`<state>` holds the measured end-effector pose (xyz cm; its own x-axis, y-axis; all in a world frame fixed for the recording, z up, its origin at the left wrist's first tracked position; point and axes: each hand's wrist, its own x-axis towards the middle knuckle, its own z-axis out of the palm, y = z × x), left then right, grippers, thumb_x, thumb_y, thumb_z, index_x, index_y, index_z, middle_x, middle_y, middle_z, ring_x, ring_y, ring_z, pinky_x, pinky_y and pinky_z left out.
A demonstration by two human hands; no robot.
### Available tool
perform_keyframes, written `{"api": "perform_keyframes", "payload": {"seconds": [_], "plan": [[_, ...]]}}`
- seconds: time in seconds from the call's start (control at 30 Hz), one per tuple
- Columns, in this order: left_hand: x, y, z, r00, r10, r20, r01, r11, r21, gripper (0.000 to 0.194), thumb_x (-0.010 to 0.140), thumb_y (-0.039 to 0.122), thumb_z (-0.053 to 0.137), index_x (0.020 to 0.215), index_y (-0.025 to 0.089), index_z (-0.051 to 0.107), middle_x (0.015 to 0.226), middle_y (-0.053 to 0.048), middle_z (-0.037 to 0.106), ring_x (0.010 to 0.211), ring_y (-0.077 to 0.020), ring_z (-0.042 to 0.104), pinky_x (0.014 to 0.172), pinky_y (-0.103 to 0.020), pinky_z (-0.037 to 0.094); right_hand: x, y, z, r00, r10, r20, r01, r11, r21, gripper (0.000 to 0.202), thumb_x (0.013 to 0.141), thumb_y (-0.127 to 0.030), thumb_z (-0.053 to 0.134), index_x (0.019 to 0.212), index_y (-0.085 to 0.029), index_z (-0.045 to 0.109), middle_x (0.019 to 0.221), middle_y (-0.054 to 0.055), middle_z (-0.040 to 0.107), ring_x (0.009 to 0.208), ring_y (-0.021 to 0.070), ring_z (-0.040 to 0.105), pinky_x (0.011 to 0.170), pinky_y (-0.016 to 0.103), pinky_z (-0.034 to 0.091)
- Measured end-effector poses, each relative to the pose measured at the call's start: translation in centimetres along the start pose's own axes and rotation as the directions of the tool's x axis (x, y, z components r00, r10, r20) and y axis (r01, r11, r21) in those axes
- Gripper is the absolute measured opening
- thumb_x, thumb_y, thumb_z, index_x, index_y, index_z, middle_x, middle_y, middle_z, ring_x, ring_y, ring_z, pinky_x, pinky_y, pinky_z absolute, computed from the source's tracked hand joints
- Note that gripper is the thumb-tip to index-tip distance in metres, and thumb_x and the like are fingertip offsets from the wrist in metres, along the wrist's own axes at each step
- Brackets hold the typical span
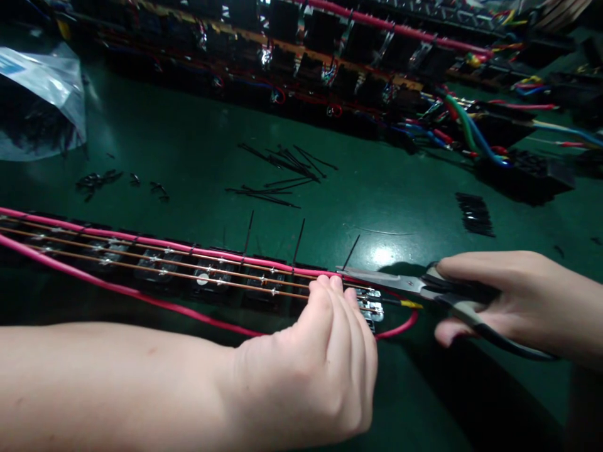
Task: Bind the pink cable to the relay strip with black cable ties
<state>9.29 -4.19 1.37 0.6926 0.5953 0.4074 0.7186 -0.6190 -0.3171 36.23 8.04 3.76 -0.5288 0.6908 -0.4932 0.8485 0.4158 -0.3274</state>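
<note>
A long wired assembly (202,276) with copper rods and black blocks runs across the front, a pink cable (155,242) tied along its upper edge. My left hand (325,358) is closed over its right part, fingertips pressed together at the pink cable; what they pinch is hidden. My right hand (513,301) holds scissors (414,285) with black and grey handles. Their blade tips lie at the foot of an upright black tie end (351,251), just right of my left fingertips. Two more tie ends (298,245) stand up further left.
Loose black cable ties (287,166) lie mid-table, with short cut pieces (97,182) at the left. A clear plastic bag (42,107) is at the upper left. A neat row of black pieces (475,215) lies right. Larger wired assemblies (301,56) span the back.
</note>
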Motion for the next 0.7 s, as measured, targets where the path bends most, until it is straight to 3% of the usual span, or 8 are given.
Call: {"api": "perform_keyframes", "payload": {"seconds": [0.1,0.37,0.57,0.7], "plan": [[0.0,0.0,0.0,1.000,-0.009,0.002,0.009,1.000,0.003,0.034,0.095,0.020,0.052,0.118,0.001,0.069,0.106,-0.016,0.077,0.098,-0.0264,0.074,0.091,-0.037,0.058,0.1,0.0,0.2,0.999,-0.041,0.028,0.041,0.999,0.017,0.068,0.062,-0.089,0.062,0.066,-0.021,0.059,0.060,0.003,0.059,0.055,0.0187,0.051,0.050,0.030,0.036],[-0.1,0.0,-0.1,1.000,0.006,0.019,-0.005,0.999,-0.036,0.037,0.095,0.019,0.051,0.120,-0.004,0.066,0.107,-0.018,0.077,0.099,-0.0277,0.074,0.091,-0.038,0.058,0.5,0.0,0.4,0.997,-0.049,0.058,0.045,0.998,0.054,0.068,0.063,-0.088,0.063,0.065,-0.020,0.059,0.059,0.003,0.059,0.055,0.0188,0.051,0.050,0.029,0.035],[0.1,-1.0,0.2,1.000,0.000,-0.029,-0.004,0.991,-0.134,0.030,0.096,0.020,0.052,0.112,0.005,0.071,0.106,-0.013,0.077,0.097,-0.0254,0.073,0.091,-0.038,0.056,0.7,0.4,0.6,0.996,-0.044,0.082,0.036,0.995,0.094,0.065,0.062,-0.085,0.067,0.062,-0.021,0.055,0.057,0.000,0.053,0.056,0.0165,0.045,0.050,0.027,0.033],[0.2,-1.7,0.5,0.997,-0.067,-0.031,0.059,0.972,-0.226,0.023,0.097,0.022,0.052,0.103,0.013,0.072,0.116,-0.012,0.075,0.103,-0.0247,0.072,0.091,-0.038,0.056,0.9,0.9,0.9,0.993,-0.055,0.108,0.043,0.993,0.112,0.065,0.060,-0.084,0.069,0.061,-0.021,0.053,0.057,-0.001,0.050,0.057,0.0154,0.042,0.050,0.026,0.031]]}}
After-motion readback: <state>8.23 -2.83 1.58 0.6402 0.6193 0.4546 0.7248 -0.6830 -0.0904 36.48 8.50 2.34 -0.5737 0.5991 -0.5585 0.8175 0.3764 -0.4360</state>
